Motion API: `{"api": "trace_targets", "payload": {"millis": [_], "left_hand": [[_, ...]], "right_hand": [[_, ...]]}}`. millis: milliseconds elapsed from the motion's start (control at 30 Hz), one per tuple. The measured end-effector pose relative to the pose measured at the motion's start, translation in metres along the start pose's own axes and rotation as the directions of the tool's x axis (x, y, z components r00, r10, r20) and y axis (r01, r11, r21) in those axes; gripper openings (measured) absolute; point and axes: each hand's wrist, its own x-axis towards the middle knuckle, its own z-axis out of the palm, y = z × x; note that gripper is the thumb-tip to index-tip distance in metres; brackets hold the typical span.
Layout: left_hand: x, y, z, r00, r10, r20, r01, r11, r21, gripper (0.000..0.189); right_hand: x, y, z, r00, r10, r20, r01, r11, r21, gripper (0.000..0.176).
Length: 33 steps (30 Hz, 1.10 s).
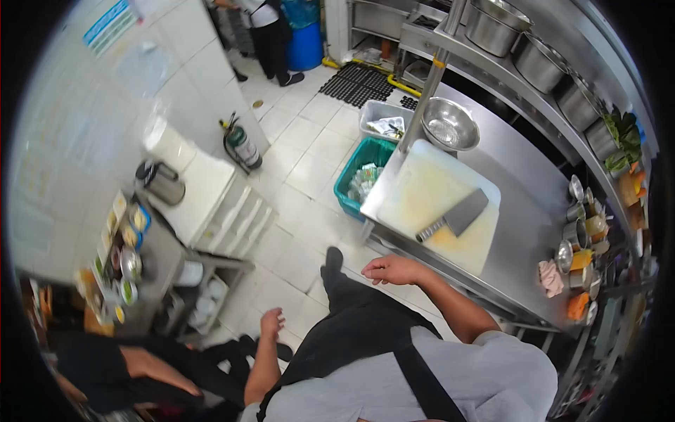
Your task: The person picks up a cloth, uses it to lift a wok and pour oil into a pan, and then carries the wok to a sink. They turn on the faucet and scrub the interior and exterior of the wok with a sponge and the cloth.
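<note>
My right hand point(389, 270) hangs in the air beside the steel counter, its fingers loosely curled and apart, holding nothing. Lower and to the left, my left hand point(272, 321) is over the tiled floor, fingers apart and nothing in it. On the counter point(524, 204) lies a worn cutting board point(415, 200), and a broad cleaver point(467, 213) rests on it with its handle toward the lower left. A steel bowl point(450, 124) stands just behind the board. Neither hand touches the board or the cleaver.
A green bin point(343, 184) stands at the counter's end. A fire extinguisher point(241, 146) and white drawers point(239, 221) are to the left. One person point(266, 35) stands at the back, another point(98, 373) works close by at lower left. Pots point(492, 32) line the shelf.
</note>
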Motion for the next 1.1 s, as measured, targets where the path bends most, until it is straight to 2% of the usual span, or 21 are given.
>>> {"api": "trace_targets", "payload": {"millis": [67, 100, 133, 167, 200, 233, 367, 433, 467, 567, 667, 733, 767, 800, 833, 867, 933, 967, 1033, 1067, 1100], "left_hand": [[0.006, -0.005, 0.021, 0.996, -0.024, 0.082, 0.023, 1.0, 0.021, 0.043], [0.029, 0.102, -0.051, 0.999, -0.038, -0.008, 0.039, 0.992, 0.123, 0.041], [0.051, 0.107, -0.056, 0.933, 0.274, 0.232, -0.358, 0.681, 0.639, 0.039], [0.068, 0.108, -0.06, 0.742, 0.338, 0.578, -0.623, 0.032, 0.781, 0.036], [0.068, 0.135, -0.037, 0.836, 0.32, 0.447, -0.543, 0.605, 0.582, 0.034], [0.063, 0.157, -0.038, 0.915, 0.191, 0.355, -0.265, 0.948, 0.175, 0.031], [0.084, 0.251, -0.031, 0.899, 0.349, 0.265, -0.404, 0.894, 0.192, 0.024], [0.155, 0.271, -0.057, 0.45, 0.635, 0.628, -0.794, -0.037, 0.607, 0.023], [0.165, 0.306, -0.044, 0.655, 0.583, 0.481, -0.725, 0.304, 0.618, 0.023], [0.146, 0.419, -0.029, 0.797, 0.391, 0.459, -0.603, 0.507, 0.615, 0.018], [0.183, 0.509, -0.01, 0.703, 0.356, 0.615, -0.707, 0.257, 0.659, 0.018], [0.268, 0.543, -0.013, 0.708, 0.466, 0.53, -0.694, 0.598, 0.402, 0.021], [0.285, 0.583, 0.0, 0.752, 0.419, 0.509, -0.644, 0.632, 0.431, 0.022], [0.3, 0.625, 0.013, 0.792, 0.371, 0.485, -0.592, 0.663, 0.459, 0.024], [0.323, 0.661, 0.027, 0.76, 0.399, 0.513, -0.646, 0.551, 0.529, 0.026], [0.341, 0.701, 0.054, 0.807, 0.38, 0.453, -0.579, 0.662, 0.476, 0.025], [0.366, 0.769, 0.096, 0.799, 0.393, 0.455, -0.572, 0.729, 0.375, 0.027], [0.375, 0.807, 0.119, 0.731, 0.445, 0.517, -0.648, 0.691, 0.321, 0.03], [0.368, 0.88, 0.159, 0.684, 0.439, 0.583, -0.688, 0.653, 0.316, 0.033], [0.364, 0.91, 0.178, 0.686, 0.408, 0.603, -0.679, 0.655, 0.331, 0.033], [0.359, 0.936, 0.197, 0.688, 0.378, 0.62, -0.671, 0.656, 0.344, 0.033]], "right_hand": [[-0.001, -0.01, -0.005, 0.999, 0.001, -0.037, -0.001, 1.0, 0.013, 0.04], [0.087, -0.078, -0.029, 0.999, -0.004, 0.034, -0.001, 0.992, 0.13, 0.041], [0.101, -0.099, -0.05, 0.999, 0.016, 0.034, -0.019, 0.996, 0.09, 0.041], [0.111, -0.115, -0.065, 0.998, 0.047, 0.041, -0.05, 0.997, 0.058, 0.041], [0.124, -0.126, -0.085, 0.999, 0.04, 0.018, -0.04, 0.999, -0.005, 0.042], [0.143, -0.14, -0.095, 1.0, 0.022, 0.005, -0.022, 0.998, -0.053, 0.043], [0.215, -0.197, -0.127, 0.983, -0.17, -0.075, 0.128, 0.912, -0.389, 0.049], [0.256, -0.212, -0.144, 0.926, -0.371, -0.075, 0.302, 0.845, -0.441, 0.05], [0.273, -0.229, -0.169, 0.922, -0.378, -0.078, 0.319, 0.861, -0.397, 0.05], [0.327, -0.262, -0.207, 0.933, -0.341, -0.118, 0.324, 0.935, -0.143, 0.048], [0.418, -0.24, -0.259, 0.95, -0.154, -0.271, 0.193, 0.973, 0.123, 0.044], [0.473, -0.194, -0.295, 0.853, -0.163, -0.496, 0.156, 0.986, -0.054, 0.038], [0.55, -0.087, -0.312, 0.691, -0.468, -0.551, 0.177, 0.849, -0.498, 0.033], [0.529, -0.085, -0.32, 0.732, -0.068, -0.678, -0.13, 0.963, -0.237, 0.029], [0.526, -0.047, -0.326, 0.826, 0.028, -0.563, -0.435, 0.667, -0.605, 0.037], [0.513, -0.028, -0.31, 0.354, 0.434, -0.829, -0.481, 0.844, 0.237, 0.04], [0.467, 0.014, -0.298, 0.457, 0.524, -0.719, -0.569, 0.793, 0.216, 0.041], [0.437, -0.029, -0.299, 0.415, 0.739, -0.531, -0.575, 0.665, 0.476, 0.031], [0.443, 0.073, -0.281, 0.829, 0.38, -0.411, -0.534, 0.756, -0.378, 0.027], [0.43, 0.038, -0.271, 0.672, 0.64, -0.373, -0.64, 0.755, 0.142, 0.029], [0.42, 0.017, -0.256, 0.452, 0.84, -0.301, -0.577, 0.532, 0.619, 0.032]]}}
